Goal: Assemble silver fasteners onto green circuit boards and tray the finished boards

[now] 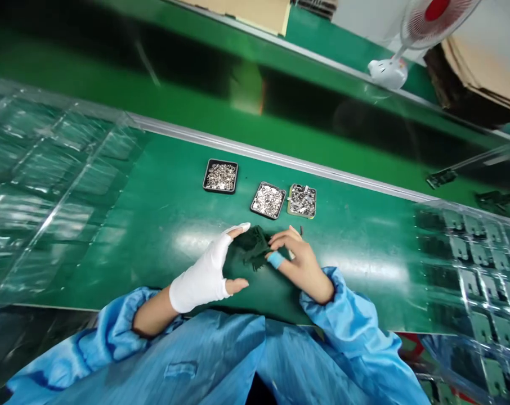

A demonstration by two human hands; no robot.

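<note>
Where the near edge of the green surface (153, 259) meets the blue smock (221, 354), both hands are raised around one dark, ragged-edged piece (255, 247). The left hand (202, 275), in a white covering that leaves fingertips bare, is spread wide beside it, its thumb and fingers apart and pinching nothing that shows. The right hand (297, 261) has blue tape (275, 259) on one finger, and its bent fingers pinch the right edge of the piece. Handling looks partway through — whether any metal is fitted to the piece is too blurred to tell.

Out to the right, a clear tray (464, 281) carries many shaped parts in its compartments; whether these are finished or waiting cannot be told. Another clear compartment tray (48, 211) lies at the left, its contents unclear.

Farther on sit a left dish (219, 192), a middle dish (262, 215) and a right dish (302, 215), all well filled with small metal bits — plenty remains unused. Beyond the metal rail (238, 147), a white fan (388, 74) stands far right.
</note>
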